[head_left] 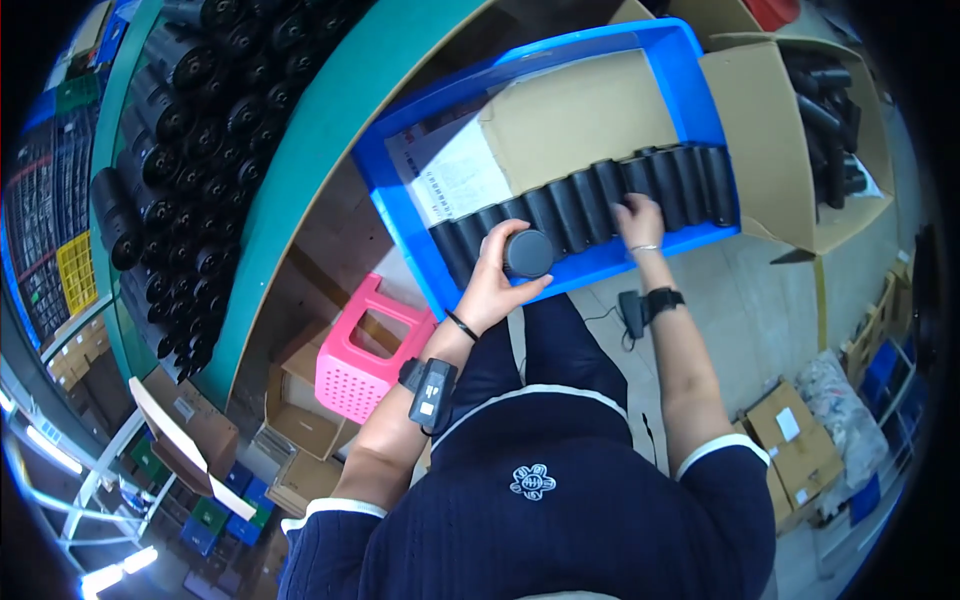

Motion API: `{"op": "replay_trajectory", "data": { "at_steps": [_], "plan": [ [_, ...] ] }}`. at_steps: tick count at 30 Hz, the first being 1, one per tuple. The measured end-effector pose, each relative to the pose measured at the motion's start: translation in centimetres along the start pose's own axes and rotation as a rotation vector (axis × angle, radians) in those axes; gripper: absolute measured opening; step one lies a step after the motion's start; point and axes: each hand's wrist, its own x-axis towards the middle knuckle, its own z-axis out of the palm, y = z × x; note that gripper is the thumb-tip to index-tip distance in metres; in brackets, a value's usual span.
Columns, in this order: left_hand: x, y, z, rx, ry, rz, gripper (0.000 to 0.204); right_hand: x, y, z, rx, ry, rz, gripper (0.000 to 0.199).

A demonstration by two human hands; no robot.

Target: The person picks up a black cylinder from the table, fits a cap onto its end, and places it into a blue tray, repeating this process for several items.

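Note:
My left hand is closed around a black cylinder, whose round flat end faces up. It is held over the near edge of a blue plastic bin. Inside the bin, a row of black cylinders lies side by side along the near wall. Over the right part of this row is my right hand, its fingers bent and blurred. Whether those fingers grip or merely touch a cylinder cannot be made out.
Left of the bin, a green-edged table carries a large pile of black cylinders. A pink stool stands below it. An open cardboard box with black parts is at the right. Cardboard and printed paper line the bin.

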Motion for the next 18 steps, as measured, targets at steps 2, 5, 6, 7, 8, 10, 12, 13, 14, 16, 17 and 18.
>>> {"op": "replay_trajectory", "data": {
  "at_steps": [2,5,6,7,8,10,12,13,14,16,17,18],
  "plan": [
    [0.3,0.1,-0.9,0.183,0.017,0.114,0.065,1.6,2.6,-0.1,-0.358,-0.048,0.227,0.052],
    [0.3,-0.1,-2.0,0.272,0.059,0.194,0.064,2.3,2.6,0.4,-0.431,-0.038,0.248,0.049],
    [0.2,0.1,-2.4,0.319,0.065,0.207,0.064,2.7,1.6,0.1,-0.444,-0.080,0.282,0.051],
    [0.1,0.2,-2.8,0.362,0.070,0.223,0.064,3.1,1.5,0.8,-0.441,-0.077,0.275,0.051],
    [-0.1,0.3,-3.1,0.359,0.069,0.229,0.064,3.2,1.4,1.1,-0.378,-0.093,0.210,0.058],
    [-0.5,0.1,-3.6,0.101,0.108,0.109,0.064,3.0,1.4,1.3,-0.150,-0.048,0.012,0.067],
    [-1.1,0.2,-4.4,0.088,0.121,0.100,0.064,2.2,-0.9,0.8,0.185,-0.007,-0.318,0.068],
    [-1.4,0.2,-4.8,0.051,0.135,0.081,0.063,1.3,-2.7,0.5,0.340,-0.033,-0.347,0.066],
    [-1.8,0.3,-5.3,0.016,0.156,0.065,0.063,0.2,-5.7,-0.2,0.498,-0.063,-0.382,0.065],
    [-2.6,1.3,-5.9,-0.011,0.169,0.089,0.064,-2.0,-10.6,-2.5,0.654,-0.218,-0.370,0.063],
    [-3.1,1.9,-6.3,-0.060,0.176,0.072,0.064,-2.9,-12.9,-3.7,0.581,-0.235,-0.417,0.057],
    [-3.4,2.4,-6.7,-0.110,0.176,0.057,0.065,-3.9,-14.7,-4.3,0.650,-0.238,-0.409,0.054]
  ]
}}
